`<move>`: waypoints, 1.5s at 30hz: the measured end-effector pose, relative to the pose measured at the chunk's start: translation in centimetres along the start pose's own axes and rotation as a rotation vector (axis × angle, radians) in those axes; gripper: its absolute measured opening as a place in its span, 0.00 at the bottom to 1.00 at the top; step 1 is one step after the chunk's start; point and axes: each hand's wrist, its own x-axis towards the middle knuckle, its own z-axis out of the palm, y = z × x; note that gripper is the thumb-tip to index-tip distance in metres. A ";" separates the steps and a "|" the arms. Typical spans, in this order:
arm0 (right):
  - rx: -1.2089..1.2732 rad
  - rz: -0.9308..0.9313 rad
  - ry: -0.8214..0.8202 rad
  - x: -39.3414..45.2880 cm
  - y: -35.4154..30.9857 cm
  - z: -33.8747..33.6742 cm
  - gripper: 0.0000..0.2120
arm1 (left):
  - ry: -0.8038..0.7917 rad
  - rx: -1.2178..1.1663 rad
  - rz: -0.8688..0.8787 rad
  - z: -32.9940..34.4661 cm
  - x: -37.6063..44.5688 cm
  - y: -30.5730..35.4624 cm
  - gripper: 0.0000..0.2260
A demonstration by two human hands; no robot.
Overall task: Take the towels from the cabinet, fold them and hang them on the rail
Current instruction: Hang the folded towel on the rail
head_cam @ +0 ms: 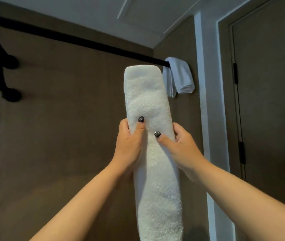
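Both hands hold a long folded white towel (153, 153) upright in front of a brown wall (68, 127). The left hand (129, 141) grips the towel's left edge, its thumb laid across the front of the cloth and its fingers wrapped behind, out of sight. The right hand (181, 145) grips the right edge slightly lower, thumb likewise pressed on the front, fingers curled around the back. The two thumbs, each with a dark painted nail, point inward toward each other and stand near but apart. Above the grip the towel rises as a narrow, rounded-top strip; below the grip it hangs down between the forearms and runs out of the bottom of the view. Above and behind the held towel's top end a black rail (79, 40) slants across the wall, from a bracket (2, 66) well to the left of the hands to a point just right of the towel's top. There a second white towel (180, 75) is draped over the rail, up and to the right of the right hand, just beside the held towel's top corner. Farther right stand a pale door frame (206, 119) and a dark door (268, 101).
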 end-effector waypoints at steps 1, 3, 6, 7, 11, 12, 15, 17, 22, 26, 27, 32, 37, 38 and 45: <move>0.011 -0.014 0.003 1.1 0.1 -0.5 0.07 | -0.002 -0.006 0.009 0.5 1.2 -0.1 0.12; 0.033 -0.047 0.007 3.4 0.4 -1.4 0.07 | -0.016 -0.029 0.026 1.3 3.4 -0.5 0.14; 0.083 -0.092 0.023 7.7 0.3 -2.7 0.09 | -0.058 -0.027 0.056 2.5 7.1 -1.1 0.21; 0.101 -0.111 0.033 9.2 0.2 -3.1 0.10 | -0.071 -0.024 0.067 2.8 8.3 -1.4 0.21; 0.136 -0.204 0.090 15.2 -0.4 -5.1 0.09 | -0.147 -0.084 0.064 4.2 13.0 -2.9 0.27; 0.129 -0.234 0.100 16.5 -0.5 -5.7 0.09 | -0.177 -0.107 0.065 4.6 14.0 -3.3 0.29; 0.084 -0.327 0.139 20.4 -0.6 -7.3 0.06 | -0.256 -0.129 0.074 6.0 16.0 -5.1 0.30; 0.070 -0.362 0.146 23.2 -0.7 -8.2 0.06 | -0.266 -0.081 0.085 7.2 17.0 -6.1 0.30; 0.042 -0.412 0.101 30.2 -1.3 -9.8 0.07 | -0.220 -0.078 0.137 10.2 20.6 -6.6 0.14; 0.067 -0.455 0.051 35.1 -1.9 -11.1 0.04 | -0.081 0.010 0.202 11.9 24.9 -6.4 0.08; 0.077 -0.461 0.032 36.3 -2.2 -11.4 0.04 | -0.045 0.032 0.217 12.3 26.1 -6.3 0.07; 0.010 -0.498 -0.003 41.7 -3.9 -12.9 0.06 | 0.085 0.165 0.288 13.2 31.1 -5.4 0.06; 0.023 -0.535 -0.013 46.0 -4.4 -12.8 0.06 | 0.200 0.279 0.371 13.6 34.7 -5.4 0.08; 0.027 -0.532 -0.003 46.9 -4.3 -12.6 0.07 | 0.217 0.298 0.379 13.5 35.3 -5.5 0.07; -0.022 -0.498 0.158 51.1 -4.2 -10.3 0.17 | 0.304 0.461 0.437 12.3 39.0 -6.1 0.13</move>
